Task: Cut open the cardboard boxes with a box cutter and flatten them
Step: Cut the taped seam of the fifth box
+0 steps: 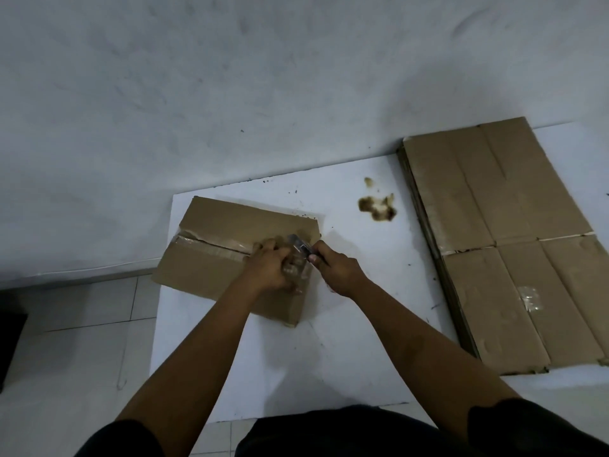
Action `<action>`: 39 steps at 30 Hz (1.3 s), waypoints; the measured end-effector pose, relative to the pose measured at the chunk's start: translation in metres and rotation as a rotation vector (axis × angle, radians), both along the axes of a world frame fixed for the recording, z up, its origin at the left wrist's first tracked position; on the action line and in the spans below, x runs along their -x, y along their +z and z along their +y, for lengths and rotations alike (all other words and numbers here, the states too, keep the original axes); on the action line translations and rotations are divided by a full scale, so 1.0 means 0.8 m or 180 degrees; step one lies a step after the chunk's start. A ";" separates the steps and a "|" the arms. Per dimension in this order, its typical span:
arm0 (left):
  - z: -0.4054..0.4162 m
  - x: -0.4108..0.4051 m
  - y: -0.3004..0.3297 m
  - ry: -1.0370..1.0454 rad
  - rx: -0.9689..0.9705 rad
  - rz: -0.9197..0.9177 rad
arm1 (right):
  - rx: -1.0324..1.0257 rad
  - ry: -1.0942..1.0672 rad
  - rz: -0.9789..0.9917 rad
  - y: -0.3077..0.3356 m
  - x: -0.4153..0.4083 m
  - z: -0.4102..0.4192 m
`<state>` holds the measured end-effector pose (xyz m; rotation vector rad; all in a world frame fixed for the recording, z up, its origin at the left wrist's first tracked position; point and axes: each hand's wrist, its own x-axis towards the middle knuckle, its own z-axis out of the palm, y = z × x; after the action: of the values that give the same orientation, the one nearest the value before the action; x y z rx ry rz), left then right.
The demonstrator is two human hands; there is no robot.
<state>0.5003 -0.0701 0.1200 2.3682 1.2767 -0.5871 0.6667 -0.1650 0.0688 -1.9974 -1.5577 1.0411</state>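
Note:
A brown cardboard box [211, 255] lies on a white board [362, 308], with a taped seam running across its top. My left hand [273, 268] presses down on the box's right end, fingers curled over crumpled clear tape. My right hand [336, 268] grips a box cutter [301, 247] whose metal blade end points at the seam near the box's right edge. The cutter's handle is mostly hidden in my fist.
A stack of flattened cardboard [504, 252] lies on the right part of the board. A brown stain [377, 206] marks the board between box and stack. A grey-white wall rises behind, tiled floor lies at the left, and a dark object [10, 341] sits at the far left.

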 end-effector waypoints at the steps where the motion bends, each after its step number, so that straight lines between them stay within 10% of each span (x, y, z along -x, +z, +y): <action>1: 0.004 -0.001 0.000 0.0013 -0.0012 -0.0042 | 0.0023 0.0026 -0.0010 0.000 -0.002 0.001; 7: 0.007 0.007 -0.013 -0.0143 -0.0496 -0.0441 | -0.0229 -0.0454 0.0993 0.007 -0.013 -0.001; 16: 0.015 0.009 -0.020 0.0770 0.0467 -0.1442 | -0.0128 -0.0093 -0.0524 -0.015 -0.036 -0.035; 24: 0.022 0.014 -0.032 0.1065 0.0535 -0.1835 | 0.0123 0.0164 -0.0262 -0.003 -0.033 -0.027; 39: 0.042 0.013 -0.013 0.0026 -0.0288 -0.0964 | 0.0679 -0.0699 0.1445 0.011 -0.021 -0.062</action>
<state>0.4900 -0.0362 0.1094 2.4087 1.1964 -0.1605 0.6833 -0.2145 0.0778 -1.8366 -1.0040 1.4881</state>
